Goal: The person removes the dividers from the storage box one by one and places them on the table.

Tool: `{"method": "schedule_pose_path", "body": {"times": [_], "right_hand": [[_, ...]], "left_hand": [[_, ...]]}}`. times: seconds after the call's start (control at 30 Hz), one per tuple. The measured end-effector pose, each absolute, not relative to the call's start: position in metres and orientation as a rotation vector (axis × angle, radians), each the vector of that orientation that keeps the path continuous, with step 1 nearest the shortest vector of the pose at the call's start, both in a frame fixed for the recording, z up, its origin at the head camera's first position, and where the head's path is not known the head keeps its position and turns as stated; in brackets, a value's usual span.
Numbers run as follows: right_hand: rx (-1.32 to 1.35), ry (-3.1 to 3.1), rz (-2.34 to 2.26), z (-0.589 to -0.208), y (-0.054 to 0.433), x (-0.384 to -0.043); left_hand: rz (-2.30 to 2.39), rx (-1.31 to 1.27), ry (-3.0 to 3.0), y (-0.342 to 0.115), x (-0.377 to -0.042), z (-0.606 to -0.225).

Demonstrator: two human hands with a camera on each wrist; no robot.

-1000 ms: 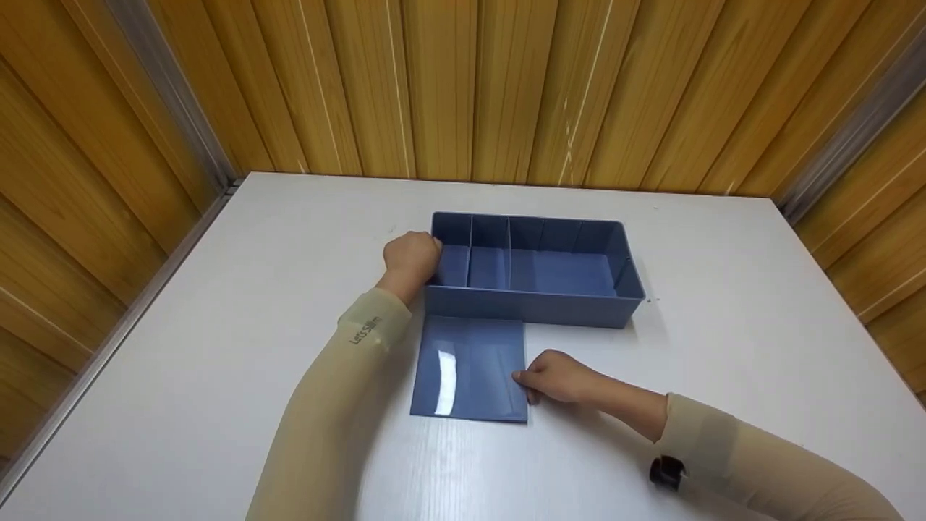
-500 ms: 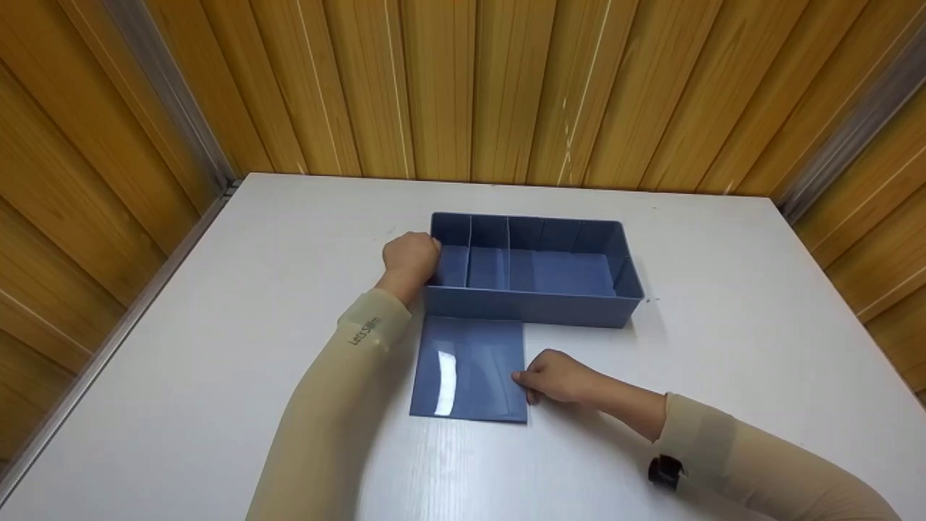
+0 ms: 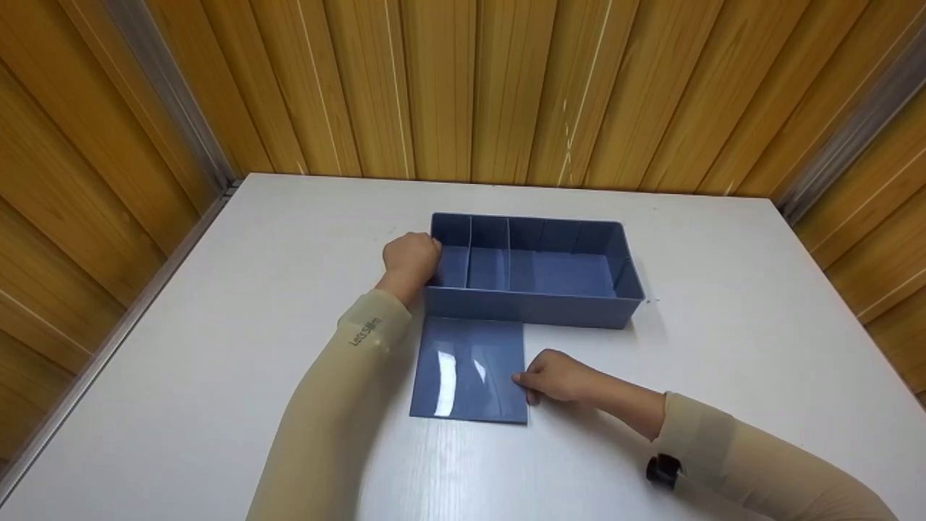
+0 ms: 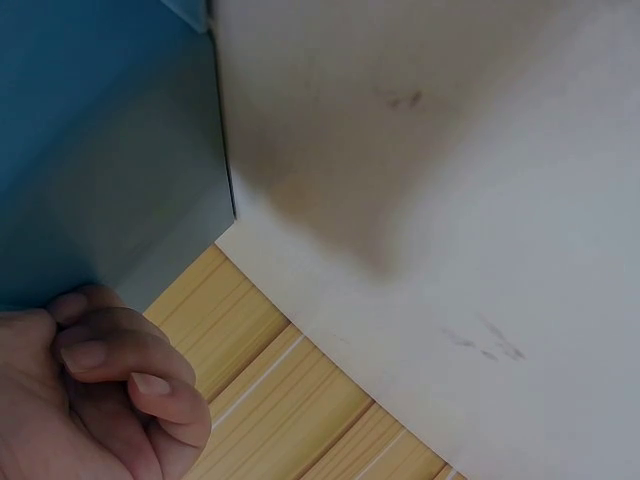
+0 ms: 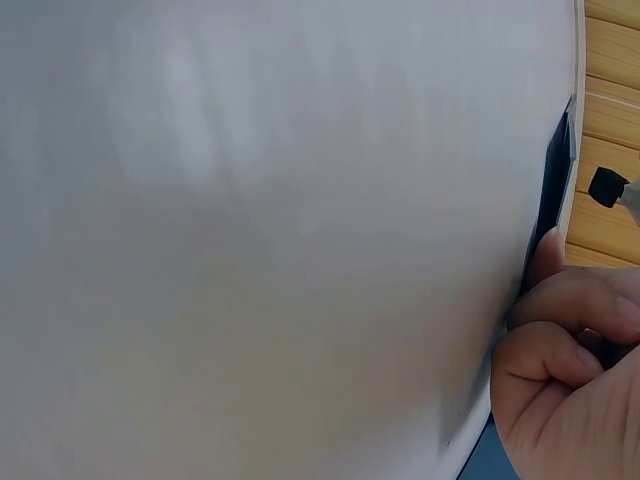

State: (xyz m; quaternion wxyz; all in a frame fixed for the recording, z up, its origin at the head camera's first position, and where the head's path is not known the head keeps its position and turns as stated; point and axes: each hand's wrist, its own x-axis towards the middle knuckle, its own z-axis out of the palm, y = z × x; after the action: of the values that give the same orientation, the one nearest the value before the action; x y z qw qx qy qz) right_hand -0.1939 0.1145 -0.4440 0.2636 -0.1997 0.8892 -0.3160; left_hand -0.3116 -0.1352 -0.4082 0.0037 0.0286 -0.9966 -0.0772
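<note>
A blue plastic storage box (image 3: 535, 308) lies open side up on the white table, with upright dividers marking off two narrow compartments at its left. My left hand (image 3: 411, 259) grips the box's left wall at the rim, its fingers curled in the left wrist view. Flat on the table before the box is a glossy blue rectangular plastic panel (image 3: 466, 369), its far edge close against the box's front wall. My right hand (image 3: 561, 376) pinches the panel's right edge between thumb and fingers. In the right wrist view the curled fingers (image 5: 540, 370) appear at the lower right.
The white table (image 3: 253, 289) meets wood-patterned walls (image 3: 506, 87) at the back and sides. Metal posts (image 3: 173, 94) stand in the corners. A black device (image 3: 663, 472) is worn at the right sleeve.
A second bright reflection has appeared on the right part of the panel. Both hands and the box keep their places.
</note>
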Motion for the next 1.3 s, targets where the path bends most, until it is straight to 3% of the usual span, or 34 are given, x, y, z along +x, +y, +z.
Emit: {"method": "schedule_pose_path", "body": {"times": [1.03, 1.3], "right_hand": [[-0.578, 2.401, -0.852, -0.445, 0.112, -0.194], [-0.517, 2.411, -0.930, -0.421, 0.113, -0.204]], "left_hand": [[-0.231, 0.086, -3.139, -0.138, -0.310, -0.409], [-0.257, 0.102, -3.130, -0.137, -0.310, -0.408]]}}
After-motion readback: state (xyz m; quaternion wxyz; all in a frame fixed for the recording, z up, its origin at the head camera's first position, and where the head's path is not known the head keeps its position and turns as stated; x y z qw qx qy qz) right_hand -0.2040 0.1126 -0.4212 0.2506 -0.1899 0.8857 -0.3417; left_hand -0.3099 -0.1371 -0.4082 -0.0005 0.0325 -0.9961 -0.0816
